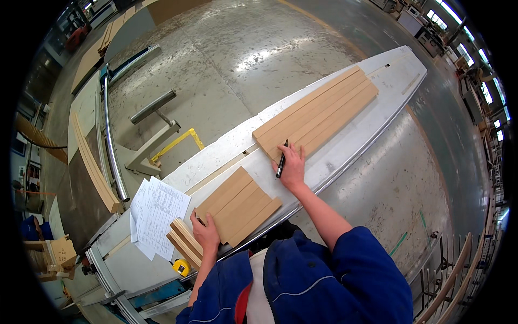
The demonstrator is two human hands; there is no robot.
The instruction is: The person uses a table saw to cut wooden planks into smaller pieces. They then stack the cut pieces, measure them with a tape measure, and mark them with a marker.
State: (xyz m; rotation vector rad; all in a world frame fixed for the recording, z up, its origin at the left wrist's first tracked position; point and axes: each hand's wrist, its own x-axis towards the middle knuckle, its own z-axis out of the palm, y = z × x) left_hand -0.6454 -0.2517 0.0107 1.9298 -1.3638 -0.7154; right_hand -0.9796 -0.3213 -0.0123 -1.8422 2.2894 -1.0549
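Note:
In my right hand [293, 168] is a black marker pen [281, 158], held between the fingers at the near end of a row of long wooden boards [318, 110]. The boards lie side by side, and some fingers rest on their end. My left hand [206, 233] is at the left end of several shorter wooden boards [237, 205], also laid side by side. Its fingers are closed, and a small dark object [200, 221] shows between them; its kind cannot be made out. Narrow wood strips [184, 241] lie just left of this hand.
All this lies on a long pale worktable [329, 167]. Handwritten paper sheets [158, 210] and a yellow tape measure [181, 267] are at its left. Beyond stands a metal roller support [154, 108]. Curved wood strips [91, 162] rest on a dark surface further left.

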